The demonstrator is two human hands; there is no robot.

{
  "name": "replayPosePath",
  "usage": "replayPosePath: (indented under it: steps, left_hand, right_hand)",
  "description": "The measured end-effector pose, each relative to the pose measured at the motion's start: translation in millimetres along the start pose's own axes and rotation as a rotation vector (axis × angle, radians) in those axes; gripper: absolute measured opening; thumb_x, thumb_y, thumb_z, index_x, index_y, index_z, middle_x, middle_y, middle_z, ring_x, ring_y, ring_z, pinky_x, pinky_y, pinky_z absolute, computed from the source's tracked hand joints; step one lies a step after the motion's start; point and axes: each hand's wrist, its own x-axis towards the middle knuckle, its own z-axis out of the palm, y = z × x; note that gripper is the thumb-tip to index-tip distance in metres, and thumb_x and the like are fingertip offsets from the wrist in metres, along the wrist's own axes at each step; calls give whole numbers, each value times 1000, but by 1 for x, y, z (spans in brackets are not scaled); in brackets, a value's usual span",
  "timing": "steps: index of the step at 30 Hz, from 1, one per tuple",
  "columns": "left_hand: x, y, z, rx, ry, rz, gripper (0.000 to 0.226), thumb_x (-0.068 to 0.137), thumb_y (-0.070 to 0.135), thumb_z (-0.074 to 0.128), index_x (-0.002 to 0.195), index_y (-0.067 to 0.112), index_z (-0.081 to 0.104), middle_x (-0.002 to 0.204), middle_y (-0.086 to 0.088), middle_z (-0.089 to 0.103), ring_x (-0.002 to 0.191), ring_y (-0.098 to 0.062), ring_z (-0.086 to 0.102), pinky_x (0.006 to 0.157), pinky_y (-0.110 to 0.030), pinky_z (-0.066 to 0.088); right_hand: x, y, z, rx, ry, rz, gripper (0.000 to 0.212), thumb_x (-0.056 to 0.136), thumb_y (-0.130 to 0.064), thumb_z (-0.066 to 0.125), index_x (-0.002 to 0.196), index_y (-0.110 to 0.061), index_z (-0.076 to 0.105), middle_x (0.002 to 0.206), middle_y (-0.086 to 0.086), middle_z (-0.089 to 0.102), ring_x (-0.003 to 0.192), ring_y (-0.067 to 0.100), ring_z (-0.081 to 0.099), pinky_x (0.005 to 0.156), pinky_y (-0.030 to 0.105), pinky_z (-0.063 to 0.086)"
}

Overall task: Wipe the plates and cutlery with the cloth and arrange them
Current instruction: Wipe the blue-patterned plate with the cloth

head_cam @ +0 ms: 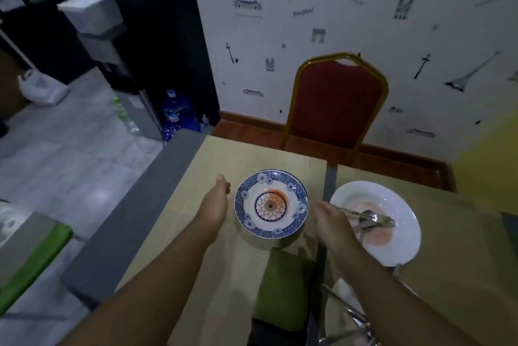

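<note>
White plate (403,200) holds cutlery (374,219) by right hand (329,223), grip unclear; left hand (217,198) relaxed beside blue plate (297,191).

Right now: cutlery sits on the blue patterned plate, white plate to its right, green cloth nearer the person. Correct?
No. The head view shows the cutlery lying on the white plate, not the blue patterned plate, which holds only a reddish smear. The rest stands: white plate to its right, green cloth nearer the person.

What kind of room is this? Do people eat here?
Probably a dining room or small eatery: the table holds a blue patterned plate and a white plate with cutlery, both smeared, and a red padded chair stands at it.
</note>
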Motion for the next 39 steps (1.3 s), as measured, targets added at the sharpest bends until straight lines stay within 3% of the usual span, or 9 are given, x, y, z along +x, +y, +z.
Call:
replayPosePath:
  steps: [4,7,9,13,19,25,30,35,39]
  left_hand:
    - [44,5,-11,-101,-43,-196,79,99,66,14,147,12,45,152,-6,44,139,-28,40,110,-54,38]
    - [68,5,-11,-104,-119,-286,83,97,69,14,151,11,38,156,-9,38,143,-29,35,108,-59,36]
    - [81,2,-9,-109,-177,-326,84,97,70,14,152,10,35,158,-10,35,144,-29,32,109,-61,36]
    - [102,-10,-5,-106,-271,-374,87,96,70,15,149,5,39,149,-14,45,138,-29,41,104,-60,42]
    - [107,-17,1,-112,-346,-371,65,99,66,17,102,17,60,101,-3,65,95,-19,61,97,-56,51]
    - [98,-14,-8,-131,-331,-345,63,100,63,23,122,16,57,111,-5,64,101,-21,61,92,-55,54]
    - [73,1,-21,-195,-334,-303,60,101,61,25,126,15,56,121,-13,63,113,-31,62,84,-55,58]
    - [27,-3,-29,-183,-366,-287,47,104,53,30,114,17,59,108,-16,73,99,-33,72,81,-57,59]
    - [-12,-28,-31,-151,-294,-247,30,101,33,51,118,10,61,104,-14,75,87,-30,75,73,-54,61]
  right_hand:
    - [26,-10,20,159,-5,185,36,99,-49,37,96,-25,63,101,-3,64,94,16,59,92,41,49]
    - [47,-6,33,165,48,291,54,98,-60,28,117,-21,60,123,6,59,108,23,54,102,45,42]
    - [56,-7,38,205,65,348,62,98,-62,27,130,-18,54,129,8,57,112,24,54,96,42,43]
    - [65,-2,47,283,51,353,59,98,-62,25,121,-20,59,119,2,62,105,18,57,80,36,45]
    - [73,7,49,297,79,356,69,94,-69,24,130,-20,56,126,6,63,111,19,60,84,36,51]
    - [67,-1,48,311,64,346,70,92,-72,25,120,-18,60,121,6,64,109,17,59,94,41,50]
    - [52,-14,34,349,70,293,61,95,-68,25,105,-19,59,97,-2,63,90,13,60,77,35,51]
    - [26,-18,16,285,31,245,67,94,-70,23,111,-18,62,102,3,68,93,19,64,69,34,50]
    - [0,-9,7,249,-41,214,68,94,-70,24,107,-17,65,102,8,70,95,24,66,75,36,51]
